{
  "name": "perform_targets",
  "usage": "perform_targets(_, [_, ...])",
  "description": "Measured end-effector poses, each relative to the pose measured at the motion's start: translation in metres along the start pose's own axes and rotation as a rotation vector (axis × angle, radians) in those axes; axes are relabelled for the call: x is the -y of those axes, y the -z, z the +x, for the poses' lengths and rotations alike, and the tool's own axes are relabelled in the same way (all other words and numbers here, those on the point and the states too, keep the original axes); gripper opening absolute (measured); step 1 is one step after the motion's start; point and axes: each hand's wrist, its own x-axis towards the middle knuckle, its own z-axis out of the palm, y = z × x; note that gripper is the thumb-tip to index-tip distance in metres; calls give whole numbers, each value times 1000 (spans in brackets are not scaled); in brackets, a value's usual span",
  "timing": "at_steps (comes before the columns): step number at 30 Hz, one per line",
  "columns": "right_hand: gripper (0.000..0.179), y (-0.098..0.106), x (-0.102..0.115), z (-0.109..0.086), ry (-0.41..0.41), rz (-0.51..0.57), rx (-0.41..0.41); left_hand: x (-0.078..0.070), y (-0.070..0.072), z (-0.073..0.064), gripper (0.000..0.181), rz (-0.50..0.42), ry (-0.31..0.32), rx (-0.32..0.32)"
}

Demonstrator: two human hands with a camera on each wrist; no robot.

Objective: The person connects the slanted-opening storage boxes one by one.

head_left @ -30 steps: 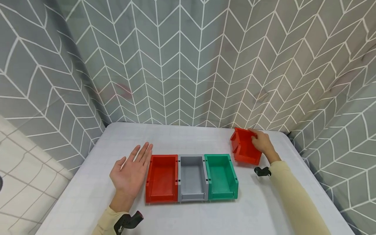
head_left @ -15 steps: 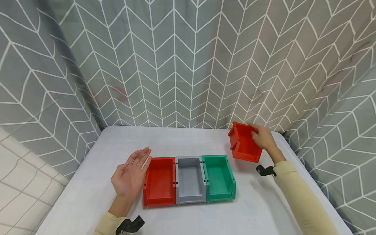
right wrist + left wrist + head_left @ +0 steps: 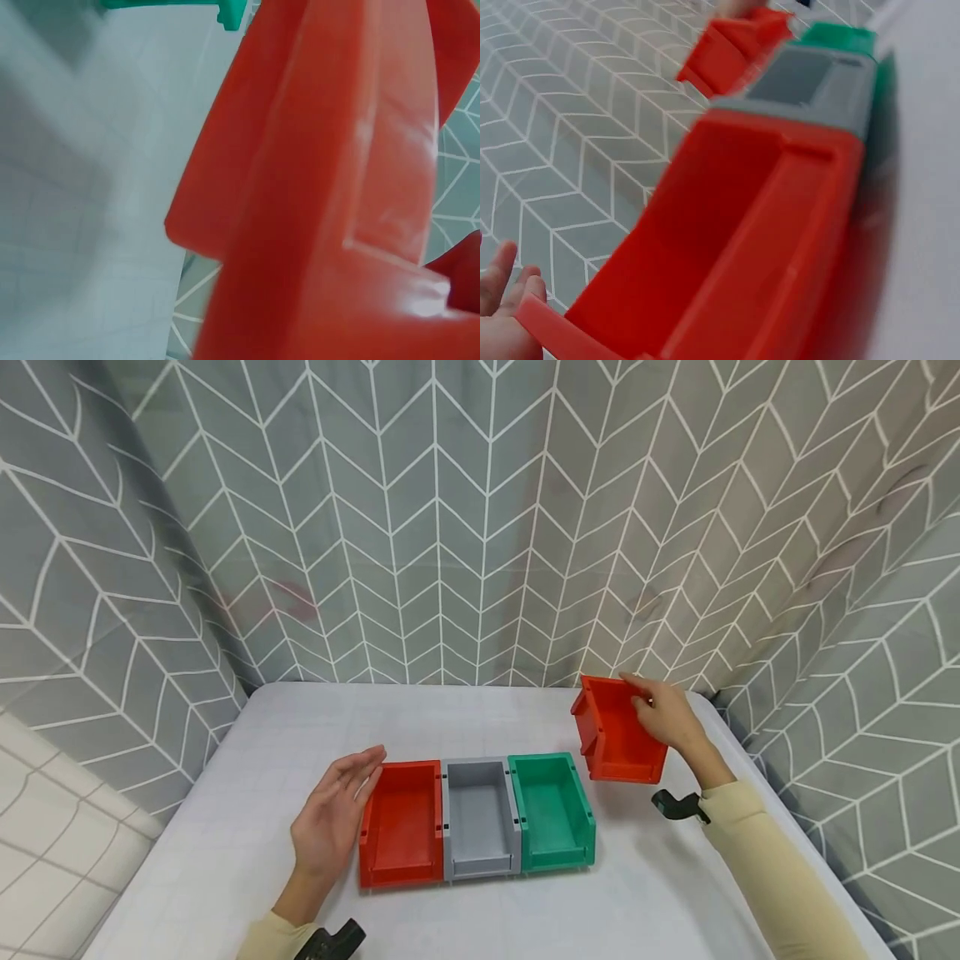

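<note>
Three bins stand side by side on the table: a red bin point(image 3: 402, 822) at the left, a grey bin point(image 3: 480, 814) in the middle and a green bin point(image 3: 553, 810) at the right. My left hand point(image 3: 332, 818) is upright along the left side of the row, fingers extended, fingertips right at the red bin's rim. At the back right, my right hand point(image 3: 667, 714) grips a second red bin point(image 3: 617, 727) by its upper right wall, thumb inside. That bin is tilted, its open front toward me, a shadow beneath it. In the right wrist view the held red bin point(image 3: 322, 187) fills most of the picture.
The white table point(image 3: 450, 927) carries the row of bins. Behind it and along the right hangs a grey curtain point(image 3: 450, 527) with a white chevron pattern. A white tiled surface point(image 3: 60, 835) lies to the left.
My left hand has turned from palm up to palm facing the row, its fingers closer to the red bin. My right hand keeps its grip, and the held bin has risen and tilted slightly.
</note>
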Motion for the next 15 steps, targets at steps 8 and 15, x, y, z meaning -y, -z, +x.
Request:
perform_targets(8, [47, 0, 3, -17, 21, -33, -25, 6, -4, -4, 40, 427, -89, 44])
perform_targets(15, [47, 0, 6, -26, 40, -66, -35, 8, -6, -7, 40, 687, -155, 53])
